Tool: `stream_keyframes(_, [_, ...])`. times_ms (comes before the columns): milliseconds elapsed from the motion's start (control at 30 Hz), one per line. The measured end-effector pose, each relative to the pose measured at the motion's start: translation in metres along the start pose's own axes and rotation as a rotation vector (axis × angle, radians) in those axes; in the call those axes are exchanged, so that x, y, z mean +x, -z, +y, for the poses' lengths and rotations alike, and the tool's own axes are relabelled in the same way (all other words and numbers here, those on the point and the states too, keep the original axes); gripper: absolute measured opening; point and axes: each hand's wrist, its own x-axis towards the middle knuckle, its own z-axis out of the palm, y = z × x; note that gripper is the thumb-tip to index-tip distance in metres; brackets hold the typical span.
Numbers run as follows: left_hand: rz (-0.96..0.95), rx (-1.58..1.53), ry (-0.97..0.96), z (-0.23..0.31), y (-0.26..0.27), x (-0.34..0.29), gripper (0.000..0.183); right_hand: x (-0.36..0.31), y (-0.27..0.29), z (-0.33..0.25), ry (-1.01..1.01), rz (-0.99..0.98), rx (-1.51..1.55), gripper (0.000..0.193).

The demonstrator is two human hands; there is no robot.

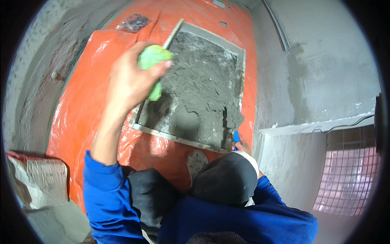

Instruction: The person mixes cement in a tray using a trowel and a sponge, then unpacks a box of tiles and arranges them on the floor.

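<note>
My left hand is raised over the left side of a shallow tray. Its fingers and thumb are closed round a light green, sponge-like piece, partly covered by the hand. Wet grey mortar lies heaped across the tray's middle, thinner near the front. At the tray's front right corner my right hand, half hidden behind my knee, grips the blue handle of a trowel. Mortar seems to cover the trowel's blade, so its outline is hard to make out.
An orange plastic sheet lies under the tray. A clear bag of dark items sits at the far left. A whitish bag or block stands at the left. Grey plastered walls rise on both sides, with a grid-covered opening at right.
</note>
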Motion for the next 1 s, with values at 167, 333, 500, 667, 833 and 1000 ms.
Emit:
stream_keyframes(167, [-0.066, 0.036, 0.031, 0.002, 0.006, -0.002, 0.047, 0.004, -0.011, 0.05, -0.435, 0.108, 0.233, 0.017])
stream_keyframes(333, [-0.06, 0.047, 0.138, 0.009, 0.012, -0.015, 0.049, 0.112, -0.073, 0.029, -0.343, -0.233, 0.545, 0.026])
stream_keyframes(500, [-0.085, 0.051, 0.134, 0.01, 0.006, -0.014, 0.049, 0.21, -0.12, 0.007, -0.061, -0.119, -0.083, 0.009])
stream_keyframes(667, [-0.118, 0.022, 0.15, 0.008, -0.017, 0.002, 0.05, 0.142, -0.09, -0.015, 0.321, -0.038, -1.065, 0.038])
stream_keyframes(833, [-0.107, 0.009, 0.13, 0.009, -0.024, 0.004, 0.05, 0.09, -0.035, -0.061, 0.262, -0.042, -0.939, 0.051])
stream_keyframes(1000, [-0.11, 0.013, 0.117, 0.008, -0.015, -0.001, 0.051, 0.17, -0.002, -0.112, 0.143, 0.146, -0.638, 0.032])
